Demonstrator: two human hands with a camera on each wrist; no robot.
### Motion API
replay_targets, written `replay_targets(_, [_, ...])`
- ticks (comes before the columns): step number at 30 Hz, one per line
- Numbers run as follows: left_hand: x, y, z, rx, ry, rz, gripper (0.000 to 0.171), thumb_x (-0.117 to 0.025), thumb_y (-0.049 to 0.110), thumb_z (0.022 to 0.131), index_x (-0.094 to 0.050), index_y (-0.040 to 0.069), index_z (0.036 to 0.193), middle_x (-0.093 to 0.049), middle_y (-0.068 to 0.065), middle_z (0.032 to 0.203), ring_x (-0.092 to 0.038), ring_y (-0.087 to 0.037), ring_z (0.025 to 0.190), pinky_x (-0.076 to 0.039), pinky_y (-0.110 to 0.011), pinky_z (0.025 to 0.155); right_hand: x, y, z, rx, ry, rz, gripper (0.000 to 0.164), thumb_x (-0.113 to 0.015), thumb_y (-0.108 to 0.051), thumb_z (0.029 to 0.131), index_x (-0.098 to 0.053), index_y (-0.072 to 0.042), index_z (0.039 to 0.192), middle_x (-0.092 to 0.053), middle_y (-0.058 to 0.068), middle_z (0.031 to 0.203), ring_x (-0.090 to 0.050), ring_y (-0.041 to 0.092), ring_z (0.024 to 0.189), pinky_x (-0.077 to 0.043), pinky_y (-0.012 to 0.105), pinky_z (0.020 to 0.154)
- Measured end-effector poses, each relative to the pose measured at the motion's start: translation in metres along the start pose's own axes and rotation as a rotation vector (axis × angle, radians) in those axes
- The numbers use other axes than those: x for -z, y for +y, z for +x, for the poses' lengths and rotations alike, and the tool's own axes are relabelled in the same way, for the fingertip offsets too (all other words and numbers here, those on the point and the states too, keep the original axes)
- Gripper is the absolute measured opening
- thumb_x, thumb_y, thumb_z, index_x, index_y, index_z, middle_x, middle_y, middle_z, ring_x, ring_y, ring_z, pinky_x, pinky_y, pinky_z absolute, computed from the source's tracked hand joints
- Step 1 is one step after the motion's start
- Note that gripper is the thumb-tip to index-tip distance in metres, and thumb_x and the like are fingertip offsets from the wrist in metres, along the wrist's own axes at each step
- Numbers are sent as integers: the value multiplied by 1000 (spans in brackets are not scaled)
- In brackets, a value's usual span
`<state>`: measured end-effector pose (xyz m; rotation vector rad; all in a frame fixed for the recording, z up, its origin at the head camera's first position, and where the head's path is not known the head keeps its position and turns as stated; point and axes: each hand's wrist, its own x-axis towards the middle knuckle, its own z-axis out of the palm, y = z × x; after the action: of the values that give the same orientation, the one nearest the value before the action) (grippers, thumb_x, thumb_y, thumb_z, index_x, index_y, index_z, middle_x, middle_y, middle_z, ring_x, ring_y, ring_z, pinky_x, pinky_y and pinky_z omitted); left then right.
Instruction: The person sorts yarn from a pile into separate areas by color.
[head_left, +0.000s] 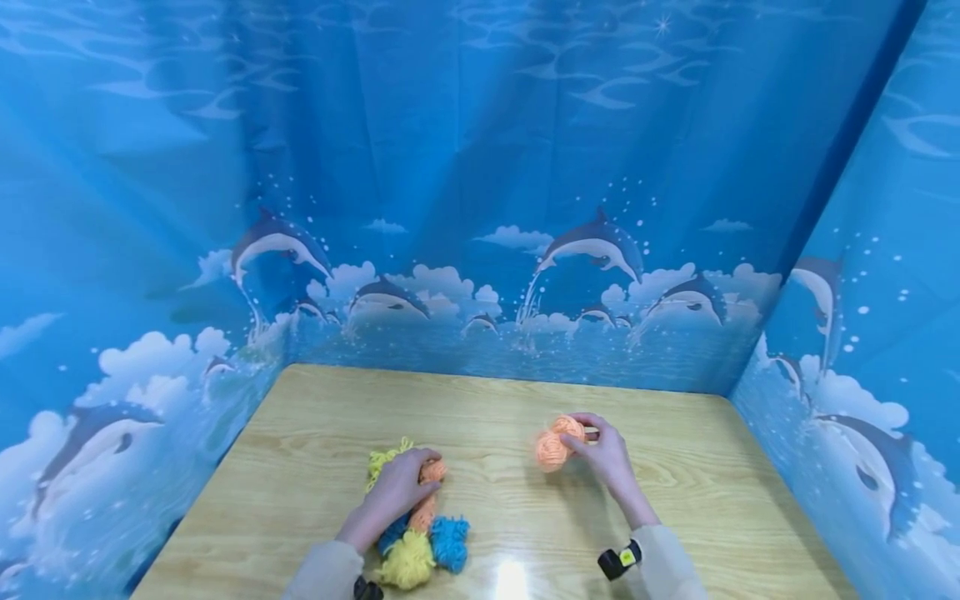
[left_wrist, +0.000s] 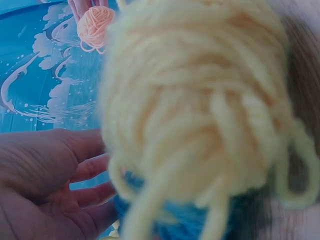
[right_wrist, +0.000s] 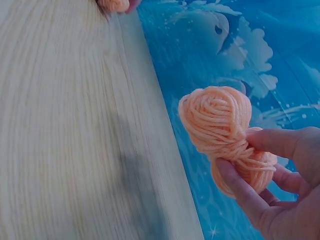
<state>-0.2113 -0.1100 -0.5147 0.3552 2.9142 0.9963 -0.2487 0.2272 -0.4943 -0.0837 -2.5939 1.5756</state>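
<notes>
My right hand [head_left: 606, 457] pinches a peach-orange skein of yarn [head_left: 552, 451] around its narrow middle, held above the table. In the right wrist view, thumb and fingers squeeze this skein [right_wrist: 217, 120] where its strands cross. My left hand [head_left: 397, 486] is at a yarn pile on the left, thumb and fingers on either side of another orange skein [head_left: 432, 472]. A yellow skein [head_left: 407, 561] and a blue skein [head_left: 450, 543] lie close to its wrist. In the left wrist view, a blurred yellow skein [left_wrist: 195, 100] hides those fingertips.
More yellow yarn [head_left: 384, 461] sticks out beyond the left hand, and darker blue yarn [head_left: 392, 533] shows under the left wrist. The wooden table [head_left: 495, 500] meets a blue dolphin-printed curtain [head_left: 465, 167] at the back and sides.
</notes>
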Motion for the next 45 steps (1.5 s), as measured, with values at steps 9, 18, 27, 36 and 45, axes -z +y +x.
replay_targets(9, [1, -1, 1, 15, -25, -20, 38, -80, 11, 88, -68, 4, 123, -69, -16, 118, -67, -34, 104, -58, -48, 80, 17, 7, 2, -31, 5, 14, 44, -78, -10, 90, -63, 4, 129, -65, 25, 119, -66, 26, 96, -63, 41, 75])
replay_targets(18, [-1, -3, 2, 12, -51, -38, 37, -79, 11, 88, -68, 2, 123, -69, -16, 117, -67, -33, 100, -58, -46, 76, 33, 12, 6, -38, -7, 9, 46, -76, -10, 92, -60, 5, 132, -59, 26, 127, -67, 21, 94, -63, 43, 79])
replay_targets(27, [-2, -3, 3, 1, -44, -34, 35, -78, 11, 89, -69, 2, 121, -69, -16, 116, -67, -35, 103, -58, -50, 81, 40, 17, 15, -37, 14, -17, 47, -76, -8, 91, -59, 9, 131, -64, 31, 120, -69, 20, 87, -63, 44, 76])
replay_targets(36, [-3, -4, 5, -9, -48, -34, 32, -79, 10, 88, -69, 3, 118, -70, -16, 113, -67, -35, 102, -58, -50, 80, 37, 35, 30, -57, -4, -19, 45, -74, -7, 92, -58, 8, 132, -57, 30, 129, -69, 14, 81, -63, 44, 77])
replay_targets(45, [-4, -5, 8, -23, -51, -28, 24, -76, 12, 91, -71, 4, 113, -71, -13, 107, -68, -30, 93, -57, -46, 74, 32, 45, 38, -73, -27, -60, 43, -74, -5, 91, -60, 10, 128, -56, 31, 130, -68, 19, 84, -63, 39, 73])
